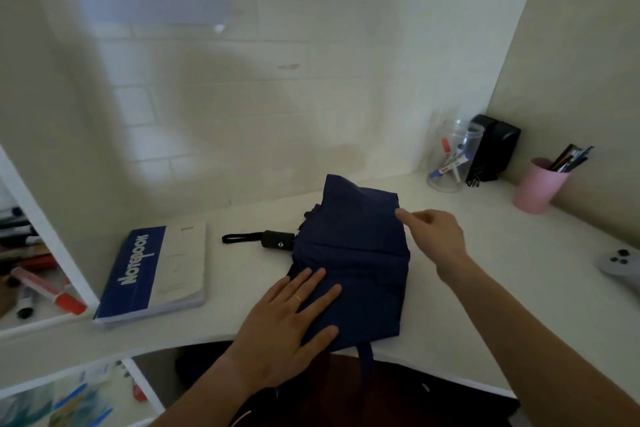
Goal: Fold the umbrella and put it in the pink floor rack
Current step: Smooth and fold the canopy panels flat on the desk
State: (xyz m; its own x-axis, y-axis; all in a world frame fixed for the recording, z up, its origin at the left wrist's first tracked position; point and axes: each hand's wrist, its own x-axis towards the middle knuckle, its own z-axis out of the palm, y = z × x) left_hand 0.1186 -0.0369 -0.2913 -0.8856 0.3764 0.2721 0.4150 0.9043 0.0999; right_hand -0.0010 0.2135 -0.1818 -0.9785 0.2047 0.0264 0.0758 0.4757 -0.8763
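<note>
So I'm mid-fold here: the navy umbrella [349, 253] is collapsed and lying on the white desk [485, 253], canopy flopped out flat, handle [275, 239] and wrist loop sticking out to the left toward the notebook [152, 274]. My left hand [291, 326] is spread flat, palm down, pressing the near left part of the fabric. My right hand [433, 236] is at the far right edge with the fingers bunched loosely; looks like it's pinching or tugging a fold, but I can't tell if it really has cloth. Next move, I'd guess, is gathering the panels around the shaft and wrapping the strap [366, 352] that dangles off the near edge. No pink floor rack in view, just 1 pink cup [536, 187] with pens at the far right, and the shaft is hidden under fabric.
</note>
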